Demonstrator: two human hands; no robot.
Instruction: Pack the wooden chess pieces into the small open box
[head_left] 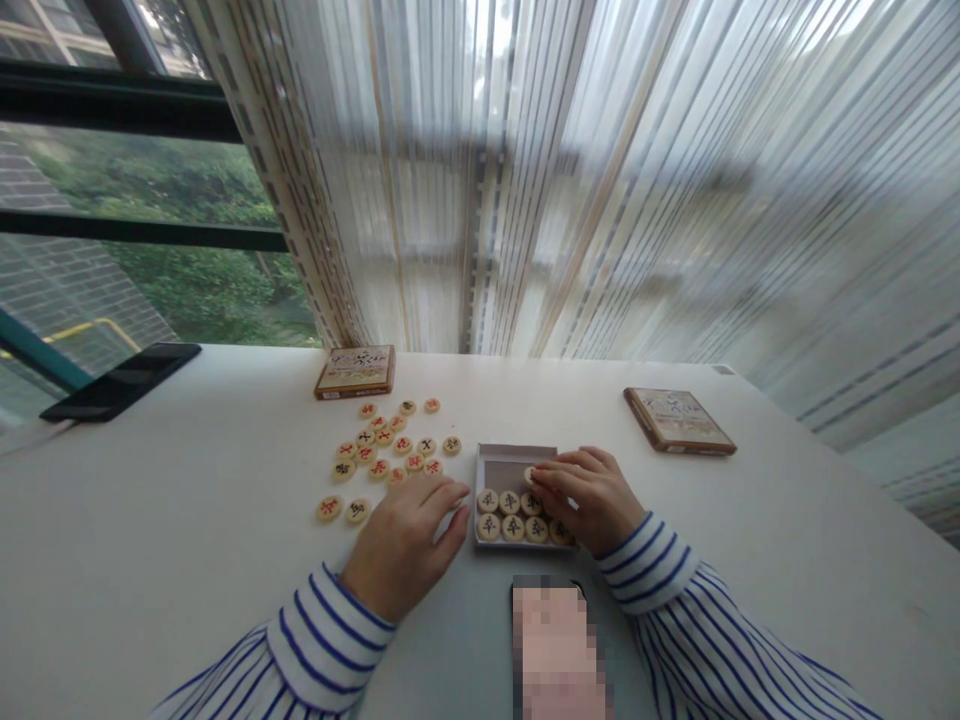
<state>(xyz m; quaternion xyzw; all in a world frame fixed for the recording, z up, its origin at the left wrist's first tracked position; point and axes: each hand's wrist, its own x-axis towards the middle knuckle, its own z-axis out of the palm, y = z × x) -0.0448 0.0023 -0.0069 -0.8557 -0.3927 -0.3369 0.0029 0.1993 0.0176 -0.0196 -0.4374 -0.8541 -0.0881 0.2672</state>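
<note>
A shallow open box (517,452) sits in front of me, with several round xiangqi pieces (512,527) with black characters lying in rows in its near part. My right hand (592,495) reaches over the box's right side, its fingertips closed on one xiangqi piece (530,476) above the bare far part. Some pieces beneath these fingers are partly hidden. Just left of the box is my left hand (412,540), thumb and fingers apart, and nothing shows between them. Beyond it, loose xiangqi pieces (379,468) with red or black characters are scattered across the white table (225,520).
Flat printed boxes lie at the back left (355,372) and on the right (679,421). A black phone (124,380) with a cable rests at the far left. Nearest me is a phone (559,650) with a blurred screen. A striped string curtain (510,200) hangs behind the table.
</note>
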